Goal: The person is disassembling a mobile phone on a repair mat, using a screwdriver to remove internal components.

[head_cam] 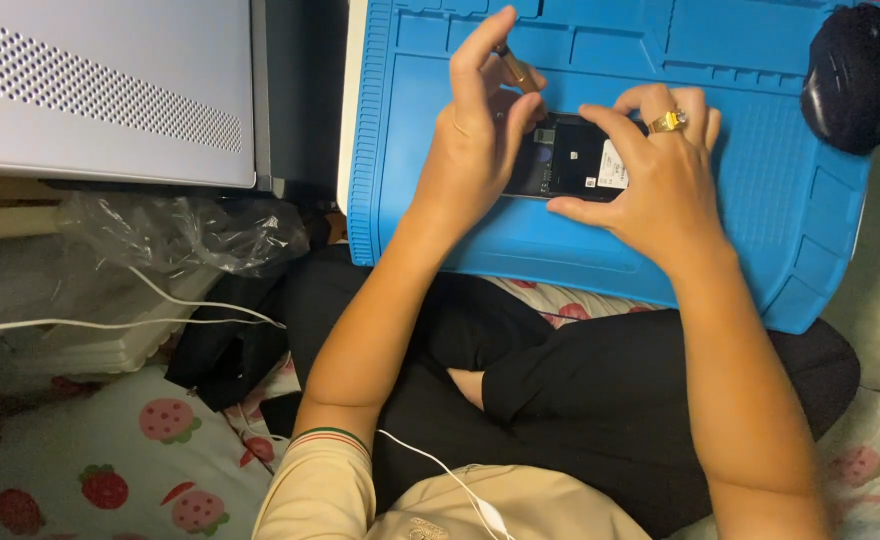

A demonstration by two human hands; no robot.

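Opened smartphone (572, 160) lies flat near the middle of a blue silicone repair mat (760, 210), its back cover off — dark internals show, with a white label patch toward its right end. Much of the phone is hidden beneath the two hands, so its outline and parts are hard to make out. The mat rests across the person's lap, and its top edge is cut off by the frame.

The left hand (475, 150) arches over the phone's left end, thumb and fingers pinched around a slim brass-coloured tool (516, 68) that points down at the phone; its tip is hidden. The right hand (650, 185) presses on the phone's right end, fingers curled over the far edge and thumb along the near edge — a gold ring (668, 122) on one finger. A black computer mouse (858, 78) sits at the mat's upper right corner.
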